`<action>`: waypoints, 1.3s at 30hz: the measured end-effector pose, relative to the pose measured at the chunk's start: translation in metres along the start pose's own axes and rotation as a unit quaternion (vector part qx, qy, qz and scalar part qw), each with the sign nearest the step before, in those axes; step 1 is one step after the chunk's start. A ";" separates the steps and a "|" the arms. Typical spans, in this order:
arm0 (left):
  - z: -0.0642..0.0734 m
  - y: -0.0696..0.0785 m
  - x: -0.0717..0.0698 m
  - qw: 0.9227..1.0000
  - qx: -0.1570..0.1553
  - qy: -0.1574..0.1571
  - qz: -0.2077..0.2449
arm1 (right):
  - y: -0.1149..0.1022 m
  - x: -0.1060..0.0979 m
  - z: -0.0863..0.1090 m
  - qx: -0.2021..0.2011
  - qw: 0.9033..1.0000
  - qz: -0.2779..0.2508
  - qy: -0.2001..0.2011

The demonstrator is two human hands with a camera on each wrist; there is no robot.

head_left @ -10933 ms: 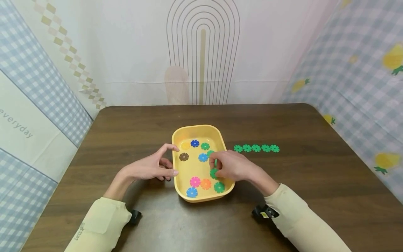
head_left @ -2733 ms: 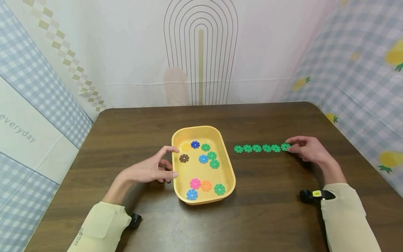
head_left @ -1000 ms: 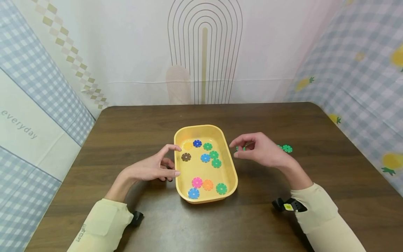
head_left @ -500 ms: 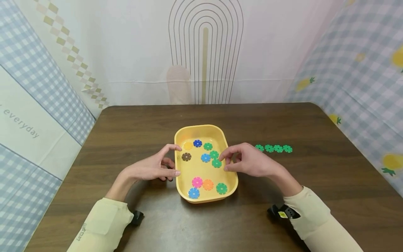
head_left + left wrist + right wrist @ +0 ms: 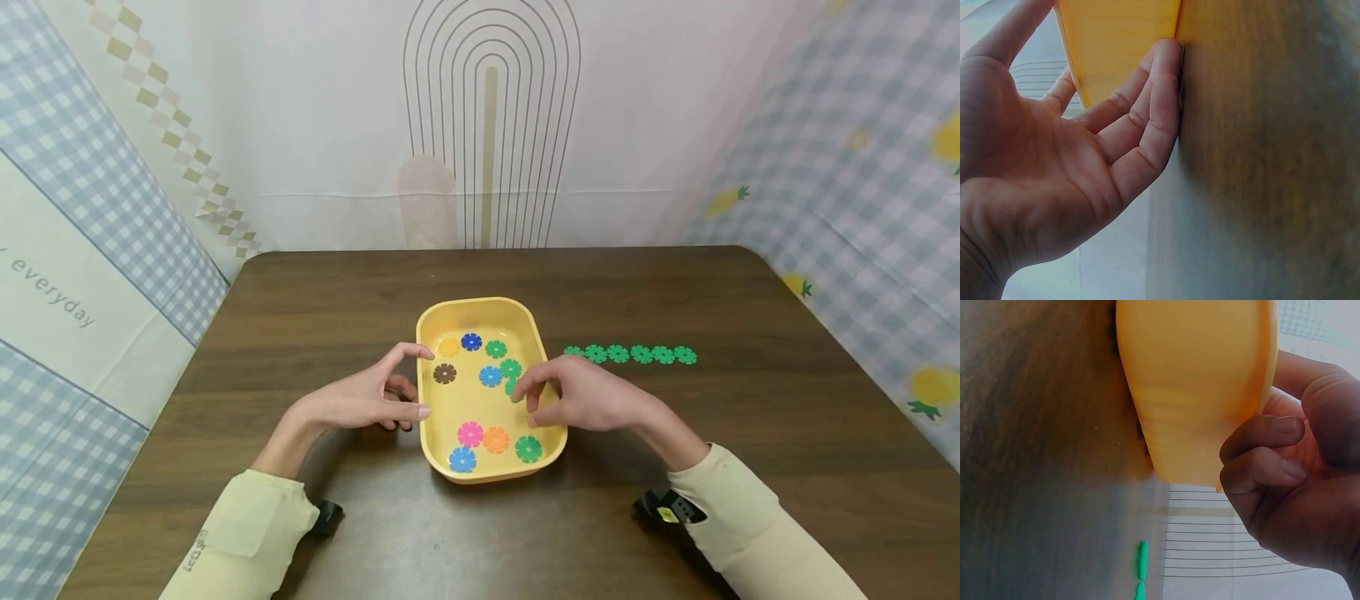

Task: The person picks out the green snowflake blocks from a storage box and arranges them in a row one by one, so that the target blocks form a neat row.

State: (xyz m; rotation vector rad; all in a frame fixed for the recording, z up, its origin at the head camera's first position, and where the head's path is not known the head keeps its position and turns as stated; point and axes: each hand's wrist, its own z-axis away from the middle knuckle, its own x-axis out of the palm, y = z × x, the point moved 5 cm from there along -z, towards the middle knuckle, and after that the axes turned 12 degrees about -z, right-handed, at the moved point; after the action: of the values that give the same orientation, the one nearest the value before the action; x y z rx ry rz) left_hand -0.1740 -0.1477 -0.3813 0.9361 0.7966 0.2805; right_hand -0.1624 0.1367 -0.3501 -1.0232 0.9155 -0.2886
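A yellow plastic basin (image 5: 450,408) holds loose snowflake building discs in several colours. My left hand (image 5: 360,400) grips its left rim, index finger and thumb hooked over the edge. In the left wrist view, the other fingers (image 5: 1150,125) bend against the outer wall, low by the table. My right hand (image 5: 588,396) reaches over the right rim, index finger and thumb apart, nothing seen between them. Its index fingertip is at a green disc (image 5: 511,387), partly covered. In the right wrist view, two fingers (image 5: 1260,472) curl outside the basin; the wall hides the fingertips.
Several green discs (image 5: 617,354) lie in a straight row on the brown table (image 5: 637,292), right of the basin. Inside the basin are also a pink disc (image 5: 470,433), an orange disc (image 5: 496,440) and a brown disc (image 5: 445,373). Printed cloth (image 5: 330,125) hangs behind.
My right hand took a green disc from the basin, set it at the row's right end and let go. It has come back left over the basin. My left hand stays at the rim.
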 end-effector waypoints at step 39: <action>0.000 0.000 0.000 1.000 -0.002 -0.002 -0.003 | -0.015 0.030 -0.016 0.120 0.964 0.233 0.037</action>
State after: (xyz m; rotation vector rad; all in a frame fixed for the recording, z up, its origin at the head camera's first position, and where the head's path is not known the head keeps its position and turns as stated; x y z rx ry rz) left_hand -0.1743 -0.1478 -0.3818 0.9311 0.7950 0.2755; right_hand -0.1536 0.1015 -0.3566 -0.5541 1.1297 -0.0382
